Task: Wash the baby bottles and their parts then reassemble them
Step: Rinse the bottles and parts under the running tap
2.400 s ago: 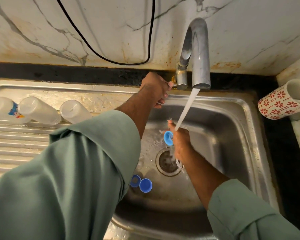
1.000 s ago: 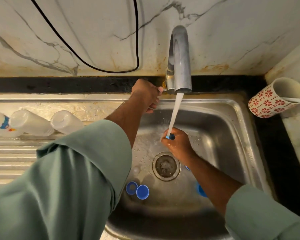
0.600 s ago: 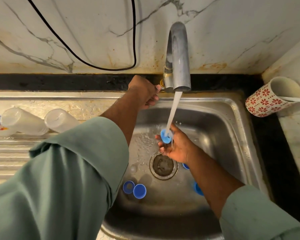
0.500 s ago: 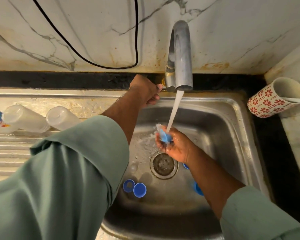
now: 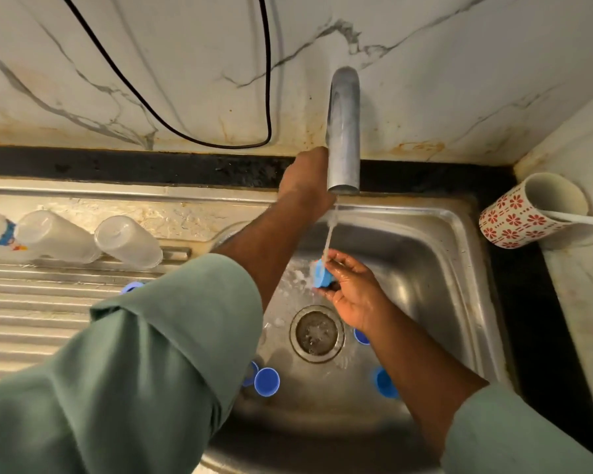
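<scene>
Under the faucet, the right hand pinches a blue cap between fingertips and thumb, right in the water stream, above the sink basin near the drain. Change vs half a second ago: the stream is much thinner now, more a trickle than the full flow, and the left hand has slid further behind the faucet base where the tap handle must be (handle itself is hidden). Can't tell how the left fingers sit, the spout and the back of the hand block them; likely gripping the handle, but not visible. My read: water is being turned down or off, so the rinse of this cap is about finished and it should go aside next. More blue caps wait in the basin: one near the front left with another half hidden by the sleeve beside it, one front right, one just beside the drain under the right wrist. Another blue piece peeks out on the drainboard at the sleeve edge. Three clear bottles lie on their sides at the back of the drainboard, no caps on. So reassembly hasn't started; task roughly midway. A patterned mug stands on the counter, right.
</scene>
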Demonstrator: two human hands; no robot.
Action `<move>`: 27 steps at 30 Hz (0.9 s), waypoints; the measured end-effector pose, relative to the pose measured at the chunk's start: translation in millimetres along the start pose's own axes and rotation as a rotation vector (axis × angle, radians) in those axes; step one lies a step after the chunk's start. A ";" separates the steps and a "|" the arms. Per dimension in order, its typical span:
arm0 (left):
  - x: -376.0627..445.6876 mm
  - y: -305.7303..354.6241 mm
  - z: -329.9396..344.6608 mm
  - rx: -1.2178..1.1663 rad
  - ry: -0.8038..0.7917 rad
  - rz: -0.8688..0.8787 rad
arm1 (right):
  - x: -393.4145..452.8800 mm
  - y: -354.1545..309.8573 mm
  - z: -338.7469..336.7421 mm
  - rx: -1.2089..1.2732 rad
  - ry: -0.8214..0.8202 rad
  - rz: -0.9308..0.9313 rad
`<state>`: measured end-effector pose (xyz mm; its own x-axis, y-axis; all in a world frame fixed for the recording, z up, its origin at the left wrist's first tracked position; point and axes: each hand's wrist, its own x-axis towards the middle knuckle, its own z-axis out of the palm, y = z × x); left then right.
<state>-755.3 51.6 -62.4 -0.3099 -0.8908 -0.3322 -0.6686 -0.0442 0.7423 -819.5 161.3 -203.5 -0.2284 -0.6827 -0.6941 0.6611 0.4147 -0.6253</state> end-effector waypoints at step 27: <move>-221.8 -313.1 -148.7 0.600 -0.071 0.032 | -119.3 106.0 140.8 -1.399 -0.224 -0.695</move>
<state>-376.7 195.8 -134.6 -0.3669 -0.8544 -0.3680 -0.9163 0.2637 0.3013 -621.6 202.0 -136.7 -0.0037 -0.9875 -0.1573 -0.7097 0.1135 -0.6953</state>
